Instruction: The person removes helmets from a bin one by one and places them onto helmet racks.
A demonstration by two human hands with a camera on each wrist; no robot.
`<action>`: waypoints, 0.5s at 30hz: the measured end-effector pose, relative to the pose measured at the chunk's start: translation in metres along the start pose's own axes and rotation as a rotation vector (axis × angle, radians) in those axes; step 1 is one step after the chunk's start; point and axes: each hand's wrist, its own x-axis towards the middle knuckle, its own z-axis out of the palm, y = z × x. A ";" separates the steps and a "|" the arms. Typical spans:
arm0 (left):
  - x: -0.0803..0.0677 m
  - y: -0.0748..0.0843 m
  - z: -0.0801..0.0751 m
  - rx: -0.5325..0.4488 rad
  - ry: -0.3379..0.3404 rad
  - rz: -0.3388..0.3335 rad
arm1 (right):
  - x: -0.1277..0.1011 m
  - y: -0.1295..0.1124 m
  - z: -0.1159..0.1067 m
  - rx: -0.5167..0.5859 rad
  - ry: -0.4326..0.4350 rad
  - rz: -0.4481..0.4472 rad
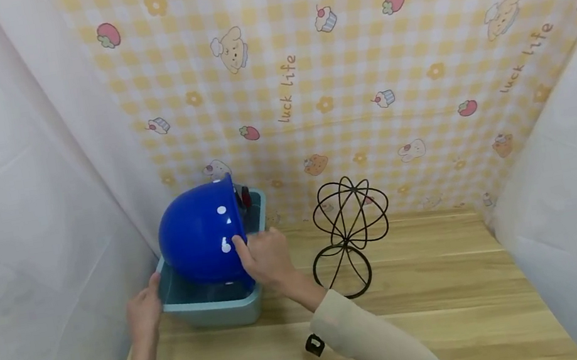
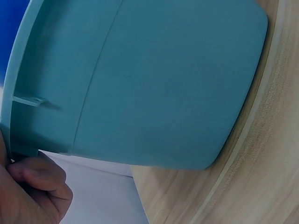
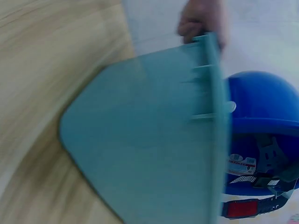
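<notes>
Yellow gingham backdrop with cartoon cakes and strawberries [image 1: 339,69], white sheeting [image 1: 9,188] either side, pale wooden worktop [image 1: 447,306] below.

Teal plastic bin [image 1: 212,307] at back left of worktop, close to the corner. Blue helmet [image 1: 200,236] tipped on its side in the bin — dome toward the white sheeting, rim up, white dots on the shell. Right wrist view: helmet's inner straps, a label and a red strap piece visible past the bin's rim.

Right hand [image 1: 267,257] curled over the helmet's lower edge, thumb pressed on the shell, gripping it. Left hand [image 1: 144,312] at the bin's left rim, fingers hooked on the edge, holding it; left wrist view confirms fingers [image 2: 32,186] tucked under the rim lip against the bin wall [image 2: 168,84].

Black wire frame stand [image 1: 351,233] — round cage on a looped foot — upright just right of the bin, near the right forearm, not touching. Beige sleeves, black wrist-mounted devices on both arms.
</notes>
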 end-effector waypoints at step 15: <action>-0.002 -0.004 -0.001 -0.024 -0.021 0.016 | 0.008 0.009 -0.051 0.217 0.250 0.042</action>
